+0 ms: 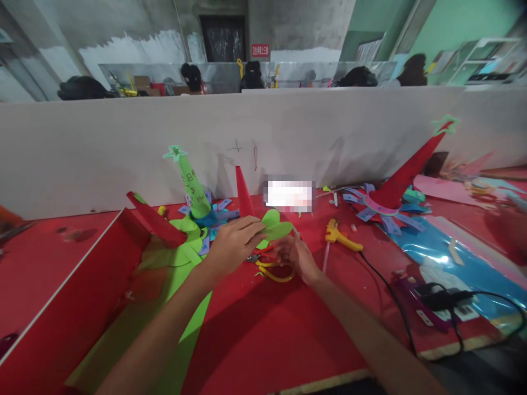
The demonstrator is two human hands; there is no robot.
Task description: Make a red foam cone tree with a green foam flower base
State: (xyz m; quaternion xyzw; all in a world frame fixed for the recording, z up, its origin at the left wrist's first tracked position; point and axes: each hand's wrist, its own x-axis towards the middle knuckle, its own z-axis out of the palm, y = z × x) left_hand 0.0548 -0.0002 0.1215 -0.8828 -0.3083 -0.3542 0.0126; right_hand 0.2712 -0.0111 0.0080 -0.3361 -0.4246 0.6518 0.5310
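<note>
My left hand point(237, 242) pinches a bright green cut-out with rounded petals point(276, 229), which looks like foam or felt sheet. My right hand point(303, 257) has curled fingers, with the thumb and fingertips at the right edge of the same cut-out. Just beneath the hands lie scissors with yellow handles point(280, 278), and an orange-red handle point(265, 250) shows beside them. A red cone point(244, 192) stands behind my left hand. To the left, a green cone with a star on top point(193, 186) rises from a blue fringed base.
A yellow glue gun point(343, 240) with a black cord lies to the right. Beyond it are a red cone hat point(411, 167), a blue glossy sheet point(461, 258) and a purple box point(428, 307). Green sheets point(193, 334) lie left. A white partition point(123, 148) stands behind.
</note>
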